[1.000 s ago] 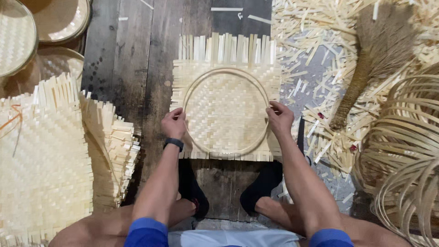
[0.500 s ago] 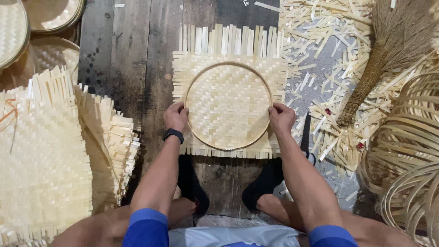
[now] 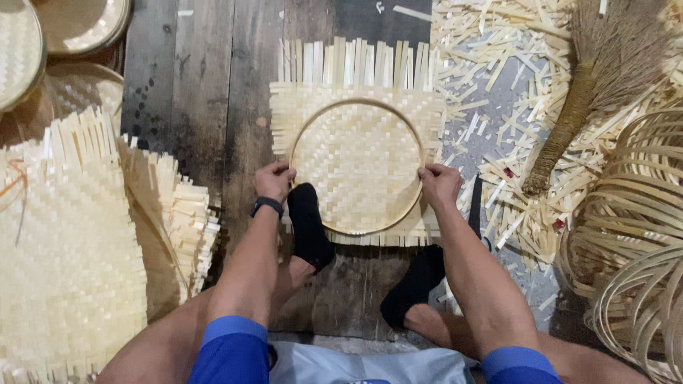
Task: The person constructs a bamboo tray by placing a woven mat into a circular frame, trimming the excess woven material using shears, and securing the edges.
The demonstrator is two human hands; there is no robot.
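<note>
Currently both hands are gripping the round bamboo hoop (image 3: pixel 310 126) lying on the woven mat (image 3: pixel 359 160) on the plank floor (image 3: pixel 185 92): left hand (image 3: pixel 274 180) and right hand (image 3: pixel 440 185) fingers closed on opposite rim sides. Left socked foot (image 3: pixel 309 226) is overlapping the mat edge. Stacked mats (image 3: pixel 64 249) left, broom (image 3: pixel 576 114), strip scraps (image 3: pixel 498 64) and spare hoops (image 3: pixel 633 235) right.

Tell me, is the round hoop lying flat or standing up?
Flat. The round bamboo hoop lies on the square woven bamboo mat, its full circle visible.

We've got stacked woven mats (image 3: pixel 64 263) on the left, a broom (image 3: pixel 590 92) over bamboo scraps (image 3: pixel 498 43), hoops (image 3: pixel 633 235) piled right
</note>
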